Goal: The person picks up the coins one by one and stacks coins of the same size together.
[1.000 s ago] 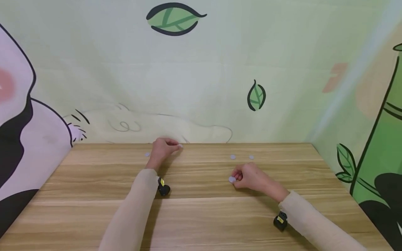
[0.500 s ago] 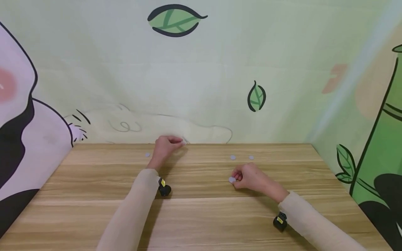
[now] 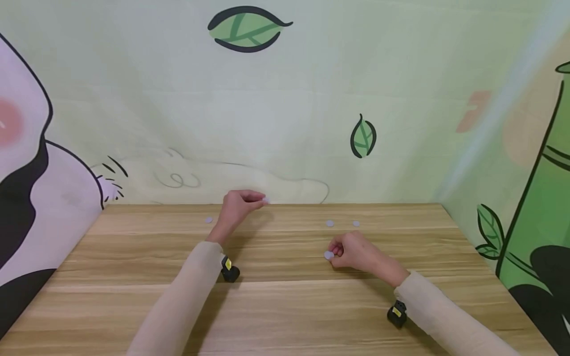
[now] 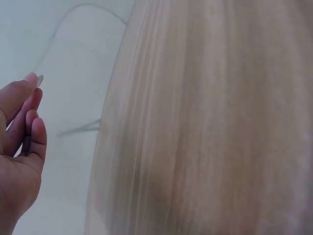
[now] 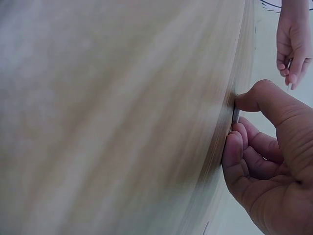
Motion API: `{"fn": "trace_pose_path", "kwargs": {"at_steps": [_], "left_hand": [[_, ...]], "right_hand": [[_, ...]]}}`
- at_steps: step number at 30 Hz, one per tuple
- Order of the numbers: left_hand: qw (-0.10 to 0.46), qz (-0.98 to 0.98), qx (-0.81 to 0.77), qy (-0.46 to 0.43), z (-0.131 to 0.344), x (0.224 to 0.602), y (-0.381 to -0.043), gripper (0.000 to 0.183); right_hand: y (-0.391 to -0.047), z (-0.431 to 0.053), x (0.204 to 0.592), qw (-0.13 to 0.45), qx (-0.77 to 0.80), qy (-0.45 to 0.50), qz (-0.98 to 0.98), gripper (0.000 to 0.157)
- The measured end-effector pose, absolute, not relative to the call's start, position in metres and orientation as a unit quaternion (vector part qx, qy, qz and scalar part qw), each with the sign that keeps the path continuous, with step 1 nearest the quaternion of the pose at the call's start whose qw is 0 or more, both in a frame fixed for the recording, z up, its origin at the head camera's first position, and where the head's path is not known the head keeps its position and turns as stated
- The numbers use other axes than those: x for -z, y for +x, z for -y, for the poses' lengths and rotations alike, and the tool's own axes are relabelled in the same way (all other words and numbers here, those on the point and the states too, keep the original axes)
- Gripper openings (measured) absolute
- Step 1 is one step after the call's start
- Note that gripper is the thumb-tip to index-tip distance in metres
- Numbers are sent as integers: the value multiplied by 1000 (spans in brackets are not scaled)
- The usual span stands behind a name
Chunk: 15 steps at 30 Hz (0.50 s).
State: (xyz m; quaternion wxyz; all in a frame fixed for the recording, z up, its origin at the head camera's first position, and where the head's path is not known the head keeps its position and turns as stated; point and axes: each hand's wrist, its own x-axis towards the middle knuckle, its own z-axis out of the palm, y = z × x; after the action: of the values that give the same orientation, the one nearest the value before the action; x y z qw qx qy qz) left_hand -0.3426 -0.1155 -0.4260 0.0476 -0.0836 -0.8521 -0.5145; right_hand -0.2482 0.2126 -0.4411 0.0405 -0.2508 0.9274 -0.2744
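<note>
My left hand [image 3: 236, 205] is raised over the back of the wooden table [image 3: 276, 316], pinching a small pale round disc [image 3: 265, 200] between thumb and fingertips. The left wrist view shows that disc [image 4: 40, 80] nearly edge-on, standing out past the thumb tip. Low over the table's middle right, my right hand [image 3: 356, 253] pinches a similar disc [image 3: 329, 255]. Its thumb and curled fingers are right at the wood in the right wrist view, and only a thin edge of the disc [image 5: 236, 115] shows there.
Two loose pale discs, a left one [image 3: 330, 223] and a right one [image 3: 356, 223], lie beyond my right hand. Another disc [image 3: 209, 220] lies left of my left wrist. A printed cloth wall [image 3: 285, 123] rises at the table's back edge.
My left hand has lifted slightly and shifted a little to the right with its disc. The right hand and the loose discs have stayed in place.
</note>
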Motion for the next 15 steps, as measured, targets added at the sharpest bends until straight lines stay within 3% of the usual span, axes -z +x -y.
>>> {"fn": "trace_pose_path", "kwargs": {"at_steps": [8,15], "left_hand": [[25,850,517,-94,109,422,-331,24],[5,850,502,-156,103,421,-319,21]], "right_hand": [[-248,-213,440,33,273,-262,-925,12],[-250,-214,443,33,270,-258,-927,13]]}}
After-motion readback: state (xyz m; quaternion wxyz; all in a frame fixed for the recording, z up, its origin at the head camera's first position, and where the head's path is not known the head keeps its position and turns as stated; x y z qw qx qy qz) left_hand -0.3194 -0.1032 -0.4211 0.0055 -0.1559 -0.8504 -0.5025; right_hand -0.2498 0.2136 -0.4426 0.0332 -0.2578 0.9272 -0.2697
